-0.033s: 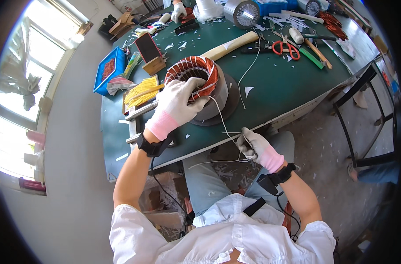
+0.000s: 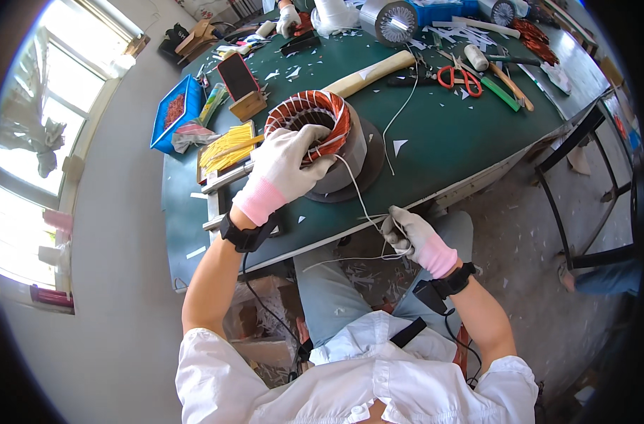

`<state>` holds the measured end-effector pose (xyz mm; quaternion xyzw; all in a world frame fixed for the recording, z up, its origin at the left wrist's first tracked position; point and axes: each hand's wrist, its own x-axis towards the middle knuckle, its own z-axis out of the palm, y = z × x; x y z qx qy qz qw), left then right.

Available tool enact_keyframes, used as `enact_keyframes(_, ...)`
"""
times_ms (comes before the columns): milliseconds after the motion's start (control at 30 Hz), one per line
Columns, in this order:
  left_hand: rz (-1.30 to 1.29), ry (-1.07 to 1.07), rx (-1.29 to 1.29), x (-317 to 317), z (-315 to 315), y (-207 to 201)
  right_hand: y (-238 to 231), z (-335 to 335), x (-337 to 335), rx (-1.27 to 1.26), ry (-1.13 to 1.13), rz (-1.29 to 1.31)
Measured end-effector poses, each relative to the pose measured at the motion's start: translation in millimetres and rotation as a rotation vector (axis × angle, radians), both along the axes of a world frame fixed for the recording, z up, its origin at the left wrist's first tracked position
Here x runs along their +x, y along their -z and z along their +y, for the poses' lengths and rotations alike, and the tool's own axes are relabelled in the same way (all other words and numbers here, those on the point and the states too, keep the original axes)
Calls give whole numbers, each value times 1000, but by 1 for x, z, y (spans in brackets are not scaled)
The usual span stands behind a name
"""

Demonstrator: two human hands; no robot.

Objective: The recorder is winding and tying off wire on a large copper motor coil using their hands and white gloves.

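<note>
A motor stator (image 2: 339, 173) stands upright on a dark round plate (image 2: 373, 159) near the table's front edge. White lacing binds the copper winding (image 2: 344, 116) around its top. My gloved left hand (image 2: 286, 159) is closed over the winding's near left rim, with some fingertips hidden inside the bore. From the winding, a white cord (image 2: 356, 187) runs down to my gloved right hand (image 2: 418, 240), which pinches it just off the table edge above my lap. A loose cord end trails leftward below that hand. Some fingers of the right hand are hidden.
Yellow sticks (image 2: 226, 150) lie in a tray left of the stator, beside a metal bar frame (image 2: 216, 205). Behind are a phone (image 2: 237, 76) on a wooden block and a blue bin (image 2: 189, 95). A wooden bat (image 2: 371, 73), red-handled scissors (image 2: 457, 79) and another person's gloved hand (image 2: 288, 20) are farther back.
</note>
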<state>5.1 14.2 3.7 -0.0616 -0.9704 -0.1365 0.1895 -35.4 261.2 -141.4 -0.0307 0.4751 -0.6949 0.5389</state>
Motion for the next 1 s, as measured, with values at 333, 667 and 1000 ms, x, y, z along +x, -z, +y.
enact_keyframes(333,-20,-17,-13,1,2,-4,-80,-42,5,89,648,1467)
enact_keyframes(667,24,-34,-42,1,-1,5,-82,-19,5,141,606,1572)
enact_keyframes(1000,30,-1,-148,-1,-2,-3,-76,-86,-3,379,436,1625)
